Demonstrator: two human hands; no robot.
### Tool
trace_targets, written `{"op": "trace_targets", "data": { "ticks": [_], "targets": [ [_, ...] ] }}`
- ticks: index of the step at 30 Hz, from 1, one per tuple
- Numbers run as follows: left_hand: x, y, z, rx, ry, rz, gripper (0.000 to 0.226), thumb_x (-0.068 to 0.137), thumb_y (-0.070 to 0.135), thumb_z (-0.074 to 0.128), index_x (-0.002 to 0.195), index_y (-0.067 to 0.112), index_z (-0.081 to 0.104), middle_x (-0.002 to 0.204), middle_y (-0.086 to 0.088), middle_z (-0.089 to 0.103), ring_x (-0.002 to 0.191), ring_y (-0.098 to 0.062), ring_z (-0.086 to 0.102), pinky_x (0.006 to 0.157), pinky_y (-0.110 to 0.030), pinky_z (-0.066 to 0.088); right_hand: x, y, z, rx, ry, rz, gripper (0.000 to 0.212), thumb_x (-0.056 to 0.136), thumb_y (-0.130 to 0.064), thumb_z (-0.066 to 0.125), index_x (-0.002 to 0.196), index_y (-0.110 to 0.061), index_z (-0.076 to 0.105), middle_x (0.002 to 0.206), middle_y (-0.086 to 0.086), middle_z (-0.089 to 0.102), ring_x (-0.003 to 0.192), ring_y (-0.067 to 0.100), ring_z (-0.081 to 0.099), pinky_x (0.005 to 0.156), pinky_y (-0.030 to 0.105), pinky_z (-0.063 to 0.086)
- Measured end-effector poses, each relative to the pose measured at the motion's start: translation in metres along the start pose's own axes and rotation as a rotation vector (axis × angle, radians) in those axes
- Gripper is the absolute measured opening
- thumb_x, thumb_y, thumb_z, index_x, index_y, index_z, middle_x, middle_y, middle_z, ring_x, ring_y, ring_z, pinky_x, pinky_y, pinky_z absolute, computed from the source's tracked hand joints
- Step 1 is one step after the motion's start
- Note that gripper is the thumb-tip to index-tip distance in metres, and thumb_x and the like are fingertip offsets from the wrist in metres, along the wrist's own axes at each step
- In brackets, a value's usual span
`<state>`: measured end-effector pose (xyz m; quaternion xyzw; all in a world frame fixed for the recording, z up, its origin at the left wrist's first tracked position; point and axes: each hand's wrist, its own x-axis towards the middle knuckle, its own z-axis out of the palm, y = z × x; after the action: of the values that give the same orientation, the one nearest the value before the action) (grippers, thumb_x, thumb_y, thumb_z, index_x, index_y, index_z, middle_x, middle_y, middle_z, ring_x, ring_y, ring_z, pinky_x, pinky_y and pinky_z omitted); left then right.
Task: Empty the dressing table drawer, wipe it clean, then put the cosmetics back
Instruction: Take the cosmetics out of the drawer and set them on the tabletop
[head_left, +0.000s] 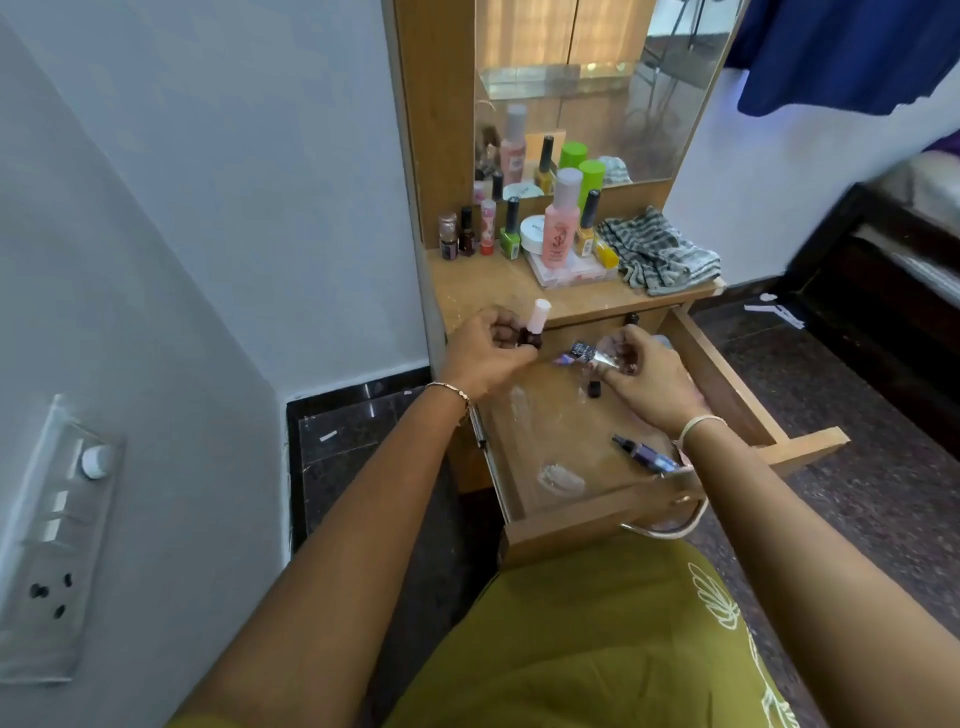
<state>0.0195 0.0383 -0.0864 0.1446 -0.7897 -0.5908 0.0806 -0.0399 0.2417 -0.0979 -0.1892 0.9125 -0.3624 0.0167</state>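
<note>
Over the pulled-out drawer (712, 375) of the dressing table (480, 287), seen from the head camera, both hands are at work above its far end. The left hand (485, 356) has its fingers curled round a dark nail polish bottle (688, 332) with a pale pink cap, held upright just in front of the tabletop edge. The right hand (649, 382) pinches a small crumpled silver-and-purple tube (584, 353) between thumb and fingertips, the tube pointing toward the left hand and not touching the bottle. On the drawer floor lie a small dark cap (594, 388) just below the right hand, a purple tube (647, 457) near the front right corner beside the right wrist, and a clear, blurred item (561, 478) near the front wall; what that is I cannot tell. On the tabletop, against the mirror (597, 78), cosmetics stand in a loose row: two dark little bottles (465, 234), a green nail polish (510, 231), a white jar (534, 234), a tall pink bottle (561, 223) and a yellow nail polish (587, 223). A striped cloth (657, 249) lies crumpled at the right end of the tabletop, just beside the yellow polish.
</note>
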Motion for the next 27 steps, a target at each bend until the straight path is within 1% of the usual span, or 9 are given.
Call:
{"op": "trace_targets", "data": {
  "ticks": [3, 5, 8, 11, 14, 17, 21, 24, 27],
  "targets": [
    [0.013, 0.004, -0.021, 0.039, 0.067, 0.032, 0.03, 0.071, 0.014, 0.078, 0.096, 0.015, 0.062, 0.095, -0.006, 0.069, 0.084, -0.017, 0.065, 0.079, -0.028, 0.054, 0.022, -0.033, 0.002, 0.001, 0.06, -0.069, 0.023, 0.074, -0.017, 0.079, 0.087, -0.015, 0.06, 0.08, -0.003, 0.059, 0.073, 0.014, 0.053, 0.061, 0.02, 0.034],
    [0.023, 0.007, -0.036, 0.058, 0.114, 0.045, 0.03, 0.069, 0.017, 0.08, 0.094, 0.016, 0.063, 0.093, -0.005, 0.07, 0.083, -0.018, 0.066, 0.078, -0.027, 0.054, 0.04, -0.053, 0.003, -0.007, 0.087, -0.09, 0.025, 0.07, -0.015, 0.081, 0.081, -0.016, 0.059, 0.079, 0.0, 0.06, 0.071, 0.015, 0.053, 0.06, 0.02, 0.036],
    [0.039, 0.009, -0.054, 0.078, 0.18, 0.058, 0.031, 0.069, 0.015, 0.081, 0.095, 0.015, 0.064, 0.091, -0.001, 0.067, 0.079, -0.012, 0.063, 0.072, -0.015, 0.051, 0.068, -0.078, 0.007, -0.095, 0.088, -0.154, 0.021, 0.071, -0.019, 0.081, 0.087, -0.015, 0.067, 0.085, 0.002, 0.068, 0.08, 0.019, 0.061, 0.074, 0.03, 0.049],
    [0.054, 0.008, -0.063, 0.111, 0.227, 0.052, 0.03, 0.07, 0.013, 0.081, 0.095, 0.015, 0.065, 0.088, 0.001, 0.066, 0.076, -0.009, 0.061, 0.066, -0.007, 0.048, 0.097, -0.099, 0.012, -0.233, 0.067, -0.241, 0.021, 0.079, -0.017, 0.076, 0.097, -0.009, 0.071, 0.097, 0.01, 0.069, 0.093, 0.025, 0.063, 0.081, 0.035, 0.051],
    [0.068, 0.004, -0.065, 0.168, 0.292, 0.027, 0.032, 0.072, 0.011, 0.08, 0.101, 0.01, 0.066, 0.094, -0.003, 0.069, 0.079, -0.01, 0.062, 0.074, -0.014, 0.05, 0.121, -0.114, 0.02, -0.344, 0.062, -0.334, 0.019, 0.084, -0.008, 0.067, 0.103, -0.007, 0.07, 0.104, 0.013, 0.063, 0.097, 0.03, 0.06, 0.08, 0.037, 0.051],
    [0.077, 0.002, -0.061, 0.152, 0.333, 0.01, 0.034, 0.073, 0.007, 0.079, 0.105, 0.008, 0.066, 0.1, -0.006, 0.07, 0.084, -0.012, 0.063, 0.083, -0.022, 0.051, 0.134, -0.119, 0.028, -0.374, 0.056, -0.358, 0.021, 0.084, 0.001, 0.059, 0.101, -0.007, 0.067, 0.102, 0.013, 0.063, 0.098, 0.031, 0.059, 0.076, 0.033, 0.043],
    [0.086, 0.0, -0.055, 0.155, 0.362, 0.012, 0.033, 0.074, 0.007, 0.078, 0.105, 0.008, 0.067, 0.1, -0.005, 0.071, 0.08, -0.01, 0.062, 0.081, -0.018, 0.047, 0.141, -0.12, 0.039, -0.336, 0.059, -0.398, 0.025, 0.08, 0.005, 0.055, 0.101, -0.008, 0.06, 0.102, 0.013, 0.064, 0.099, 0.031, 0.059, 0.078, 0.037, 0.044],
    [0.094, 0.0, -0.052, 0.176, 0.376, 0.011, 0.033, 0.073, 0.009, 0.079, 0.104, 0.01, 0.068, 0.099, -0.006, 0.071, 0.078, -0.01, 0.061, 0.079, -0.02, 0.047, 0.146, -0.12, 0.045, -0.331, 0.053, -0.402, 0.027, 0.079, 0.006, 0.053, 0.102, -0.007, 0.059, 0.103, 0.013, 0.064, 0.099, 0.031, 0.057, 0.077, 0.039, 0.045],
    [0.098, -0.001, -0.05, 0.184, 0.384, 0.002, 0.032, 0.074, 0.008, 0.078, 0.104, 0.009, 0.069, 0.099, -0.006, 0.071, 0.081, -0.013, 0.064, 0.079, -0.02, 0.047, 0.15, -0.12, 0.051, -0.356, 0.053, -0.434, 0.029, 0.079, 0.006, 0.052, 0.103, -0.007, 0.06, 0.104, 0.013, 0.064, 0.099, 0.031, 0.058, 0.074, 0.033, 0.041]
  ]
}}
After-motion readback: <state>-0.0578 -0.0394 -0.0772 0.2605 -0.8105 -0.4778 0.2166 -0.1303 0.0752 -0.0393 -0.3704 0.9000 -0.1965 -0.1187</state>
